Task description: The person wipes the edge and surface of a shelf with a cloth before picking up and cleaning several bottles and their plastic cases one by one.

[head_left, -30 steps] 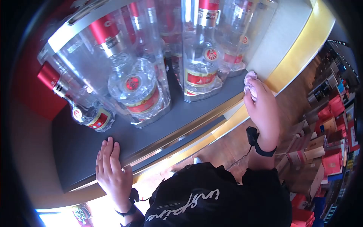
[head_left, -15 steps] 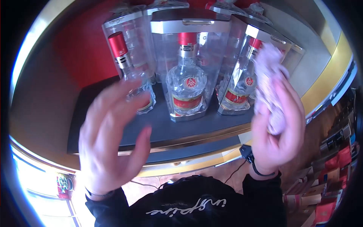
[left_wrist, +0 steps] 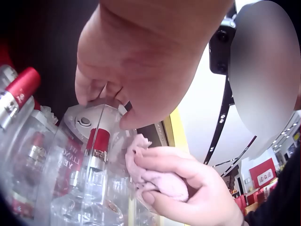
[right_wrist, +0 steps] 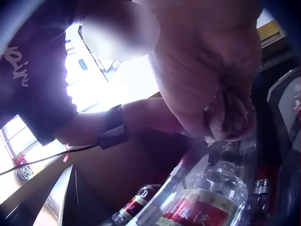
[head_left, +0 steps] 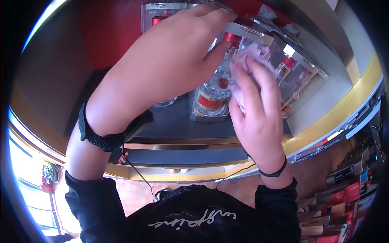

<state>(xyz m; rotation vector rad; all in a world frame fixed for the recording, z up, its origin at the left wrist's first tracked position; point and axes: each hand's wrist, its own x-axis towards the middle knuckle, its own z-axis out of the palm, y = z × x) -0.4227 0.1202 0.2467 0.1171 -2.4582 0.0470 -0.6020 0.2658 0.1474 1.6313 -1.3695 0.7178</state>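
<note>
My left hand [head_left: 182, 48] reaches across to the top of a clear display box [head_left: 251, 33], its fingers curled over the lid and the thumb at the side. Inside this box stands a glass liquor bottle [head_left: 210, 101] with a red cap and red label. My right hand [head_left: 261, 113] grips a crumpled pale pink cloth [left_wrist: 162, 184], which lies against the box's right side. In the right wrist view, the right hand hides most of the cloth. The left forearm covers much of another red-capped bottle [head_left: 165, 103] to the left.
More boxed bottles [head_left: 287, 67] stand close on the right and behind. The dark shelf [head_left: 174, 128] ends in a gold front edge [head_left: 194, 142], with a curved wall around it. Red gift boxes [head_left: 344, 196] are stacked low on the right.
My left hand has left the shelf's front and reached up to the box top. The right hand has carried the cloth from the shelf's right end up to the box's side.
</note>
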